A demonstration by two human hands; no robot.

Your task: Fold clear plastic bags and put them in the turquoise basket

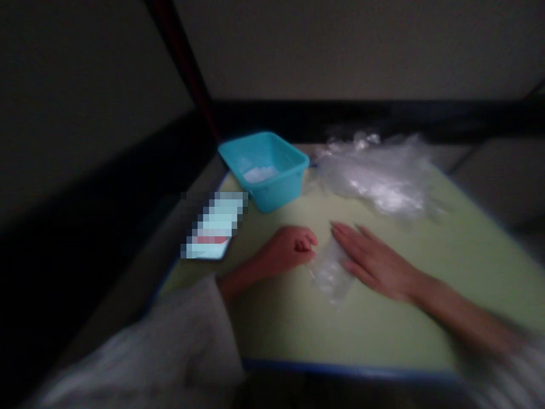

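A small clear plastic bag lies on the yellow-green table between my two hands. My left hand is closed at the bag's left edge, its fingers curled into a pinch; the bag's edge appears to be between the fingertips, though blur makes this hard to see. From the right, my right hand rests flat with fingers stretched out, partly over the bag's right side and hiding that part of it.
A turquoise basin with whitish contents stands at the back left. A heap of clear plastic bags fills the back right. A lit, pixelated phone-like screen is by the left edge. The table's blue rim runs along the front.
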